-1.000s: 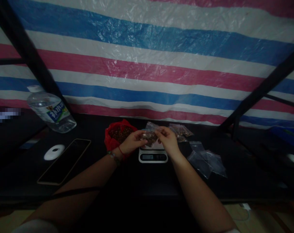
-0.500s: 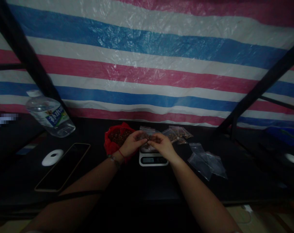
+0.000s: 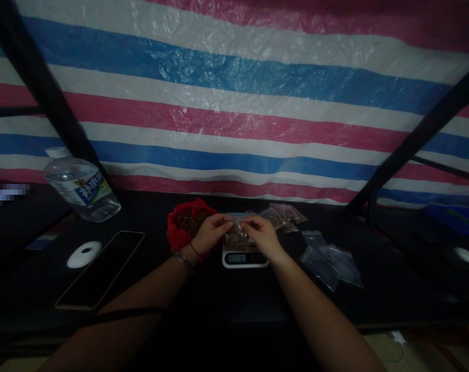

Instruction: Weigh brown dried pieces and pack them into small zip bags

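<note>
Though dim, Chinese-char btl label [image 3: 90,189]; L fingers [image 3: 222,227], R fingers [image 3: 253,230] tight on clear bag [image 3: 236,240].

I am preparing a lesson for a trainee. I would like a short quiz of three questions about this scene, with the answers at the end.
1. Multiple choice: What do the left hand and right hand hold together?
A) plastic bottle
B) clear plastic bag
C) spoon

2. True or false: The smartphone lies to the left of the digital scale.

3. Short answer: What is inside the red plastic bag?

Key:
1. B
2. True
3. Small brown bits; their exact kind is too small to tell.
</note>
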A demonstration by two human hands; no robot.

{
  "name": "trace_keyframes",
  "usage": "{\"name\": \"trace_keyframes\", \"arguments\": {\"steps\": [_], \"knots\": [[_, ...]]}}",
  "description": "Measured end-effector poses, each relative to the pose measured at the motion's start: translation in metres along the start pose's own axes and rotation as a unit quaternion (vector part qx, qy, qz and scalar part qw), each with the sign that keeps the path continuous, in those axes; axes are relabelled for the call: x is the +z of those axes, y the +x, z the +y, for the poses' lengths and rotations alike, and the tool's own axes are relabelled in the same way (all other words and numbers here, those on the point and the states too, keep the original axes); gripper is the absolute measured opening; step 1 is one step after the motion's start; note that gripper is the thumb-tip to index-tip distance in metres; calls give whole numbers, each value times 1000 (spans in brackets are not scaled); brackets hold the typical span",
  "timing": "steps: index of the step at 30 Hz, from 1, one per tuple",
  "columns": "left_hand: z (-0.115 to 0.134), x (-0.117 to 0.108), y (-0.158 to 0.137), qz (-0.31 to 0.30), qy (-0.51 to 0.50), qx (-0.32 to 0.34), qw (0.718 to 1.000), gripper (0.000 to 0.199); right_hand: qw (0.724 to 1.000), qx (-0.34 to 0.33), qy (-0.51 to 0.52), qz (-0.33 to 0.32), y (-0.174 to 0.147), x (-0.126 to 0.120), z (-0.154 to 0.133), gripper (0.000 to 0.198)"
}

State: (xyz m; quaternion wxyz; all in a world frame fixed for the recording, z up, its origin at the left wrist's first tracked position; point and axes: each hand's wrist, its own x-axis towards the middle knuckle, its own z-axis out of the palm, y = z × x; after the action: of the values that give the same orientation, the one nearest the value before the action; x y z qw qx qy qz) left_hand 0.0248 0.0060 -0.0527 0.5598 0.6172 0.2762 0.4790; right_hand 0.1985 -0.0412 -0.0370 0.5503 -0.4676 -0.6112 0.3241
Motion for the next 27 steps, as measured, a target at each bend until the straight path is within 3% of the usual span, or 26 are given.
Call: {"name": "trace_keyframes", "arguments": {"steps": [2,6,16,27], "knots": [[1,-2,2,36,28,18,999,21,1000,-3,7,-6,-1,1,-1,17],[2,-4,4,26,59,14,998,20,1000,-2,-23,21,-1,3,-5,16],[1,-4,8,72,-22,-37,996,30,995,-2,-10,95,-1,3,-2,18],[5,2,2,60,-65,-19,996,24,995,6,-6,95,-5,5,-4,20]]}}
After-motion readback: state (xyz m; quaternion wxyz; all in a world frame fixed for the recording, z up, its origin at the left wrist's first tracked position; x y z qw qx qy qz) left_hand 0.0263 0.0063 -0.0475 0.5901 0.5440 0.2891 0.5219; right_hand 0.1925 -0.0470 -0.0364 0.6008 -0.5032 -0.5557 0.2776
